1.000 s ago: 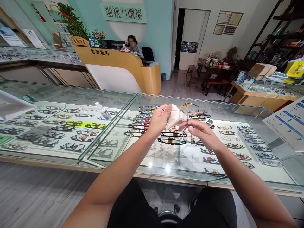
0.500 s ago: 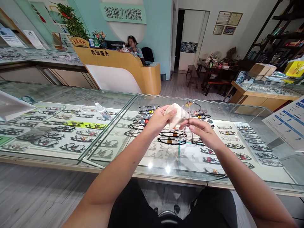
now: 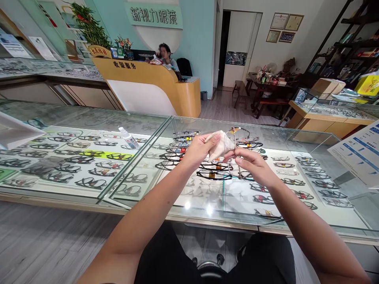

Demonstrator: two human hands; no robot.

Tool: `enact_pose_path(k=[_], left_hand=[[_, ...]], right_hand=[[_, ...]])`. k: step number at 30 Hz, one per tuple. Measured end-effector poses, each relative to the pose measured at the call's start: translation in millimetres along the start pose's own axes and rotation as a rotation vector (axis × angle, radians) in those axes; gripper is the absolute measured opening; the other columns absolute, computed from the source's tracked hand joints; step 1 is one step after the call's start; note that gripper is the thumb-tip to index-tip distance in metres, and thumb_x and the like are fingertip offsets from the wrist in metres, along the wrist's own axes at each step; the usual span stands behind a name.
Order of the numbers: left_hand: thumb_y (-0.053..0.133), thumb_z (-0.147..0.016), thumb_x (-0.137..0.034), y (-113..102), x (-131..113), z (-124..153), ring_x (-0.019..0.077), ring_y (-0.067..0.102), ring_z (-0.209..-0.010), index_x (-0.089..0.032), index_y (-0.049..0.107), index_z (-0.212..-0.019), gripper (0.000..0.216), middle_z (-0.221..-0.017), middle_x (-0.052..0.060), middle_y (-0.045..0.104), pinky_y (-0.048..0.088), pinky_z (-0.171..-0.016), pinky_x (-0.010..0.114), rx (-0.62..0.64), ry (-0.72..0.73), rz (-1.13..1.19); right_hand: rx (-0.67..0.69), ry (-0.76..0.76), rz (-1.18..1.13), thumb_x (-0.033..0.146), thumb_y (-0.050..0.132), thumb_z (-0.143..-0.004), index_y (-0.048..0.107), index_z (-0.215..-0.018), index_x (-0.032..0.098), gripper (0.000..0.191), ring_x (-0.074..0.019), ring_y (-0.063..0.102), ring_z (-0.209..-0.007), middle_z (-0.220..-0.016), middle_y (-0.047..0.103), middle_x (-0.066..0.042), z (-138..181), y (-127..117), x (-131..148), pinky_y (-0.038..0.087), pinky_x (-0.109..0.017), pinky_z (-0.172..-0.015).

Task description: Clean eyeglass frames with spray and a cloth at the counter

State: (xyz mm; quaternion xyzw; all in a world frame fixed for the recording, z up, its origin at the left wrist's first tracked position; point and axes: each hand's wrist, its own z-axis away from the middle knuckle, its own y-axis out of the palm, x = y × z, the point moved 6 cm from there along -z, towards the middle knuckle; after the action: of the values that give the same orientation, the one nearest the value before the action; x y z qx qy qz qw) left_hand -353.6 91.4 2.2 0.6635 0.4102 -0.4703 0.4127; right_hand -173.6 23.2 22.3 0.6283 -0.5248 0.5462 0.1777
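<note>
Your left hand (image 3: 199, 150) is closed around a bunched white cloth (image 3: 220, 144), thumb and fingers pinching it so that it presses against the lens of a pair of glasses (image 3: 238, 136). Your right hand (image 3: 251, 165), at about 4 o'clock from the left, pinches the thin frame of those glasses between thumb and fingertips, holding them upright with one lens standing up above the cloth at 12 o'clock from the knuckles. Cloth and glasses touch each other between the two hands, held in the air just above the glass counter (image 3: 207, 209). Under the glass, directly below your hands, lie rows of display frames (image 3: 213, 173), dark-rimmed ones at 6 o'clock from the cloth and more spreading toward 3 o'clock. At 9 o'clock from your left hand a small white spray bottle (image 3: 128, 138) lies tilted on the neighbouring glass panel, over further rows of spectacles and a strip of yellow-green card (image 3: 97, 154). At 3 o'clock from your right hand, near the edge of view, a white and blue printed sheet (image 3: 359, 156) stands at an angle on the counter. Farther out, at 11 o'clock, a yellow reception desk (image 3: 154, 85) curves across the room with a person seated behind it and a potted plant (image 3: 90, 29) on its end. At 1 o'clock a dark wooden table (image 3: 268, 88) stands under framed certificates (image 3: 286, 27) on the wall.
</note>
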Motion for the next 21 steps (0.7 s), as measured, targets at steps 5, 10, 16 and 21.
enact_pose_path(k=[5,10,16,21], left_hand=[[0.085,-0.077,-0.08,1.1,-4.2,3.8,0.0094,0.04,-0.056,-0.016,0.065,-0.071,0.067,-0.062,-0.002,0.053,0.026,-0.054,0.026,-0.027,-0.002,-0.069],[0.08,-0.081,-0.081,4.4,-7.0,4.8,0.0096,0.038,-0.055,-0.017,0.06,-0.07,0.068,-0.062,-0.002,0.051,0.026,-0.053,0.026,-0.013,-0.002,-0.076],[0.083,-0.078,-0.083,5.5,-2.0,0.4,0.0112,0.047,-0.058,-0.018,0.062,-0.079,0.068,-0.067,-0.001,0.055,0.037,-0.053,0.025,0.055,-0.031,0.061],[0.086,-0.081,-0.076,5.5,-0.6,2.9,0.0132,0.06,-0.07,-0.019,0.065,-0.1,0.063,-0.081,0.0,0.064,0.05,-0.064,0.025,0.083,-0.053,0.099]], right_hand=[[-0.002,-0.011,0.005,0.052,0.063,-0.11,0.081,-0.121,0.029,0.032,-0.0249,0.072,-0.116,-0.118,0.081,-0.005,0.3,0.4,-0.3,0.052,-0.04,-0.105],[0.013,-0.016,0.01,0.052,0.062,-0.11,0.081,-0.121,0.028,0.032,-0.0256,0.072,-0.118,-0.119,0.081,-0.005,-0.3,0.2,-0.1,0.051,-0.041,-0.108],[0.01,-0.002,0.003,0.052,0.062,-0.11,0.081,-0.121,0.028,0.032,-0.0255,0.071,-0.116,-0.117,0.08,-0.006,-0.7,-0.7,-2.3,0.053,-0.041,-0.107],[-0.02,-0.005,0.01,0.05,0.063,-0.11,0.081,-0.12,0.028,0.03,-0.0245,0.072,-0.117,-0.118,0.081,-0.005,-1.2,-0.8,-1.4,0.051,-0.04,-0.109]])
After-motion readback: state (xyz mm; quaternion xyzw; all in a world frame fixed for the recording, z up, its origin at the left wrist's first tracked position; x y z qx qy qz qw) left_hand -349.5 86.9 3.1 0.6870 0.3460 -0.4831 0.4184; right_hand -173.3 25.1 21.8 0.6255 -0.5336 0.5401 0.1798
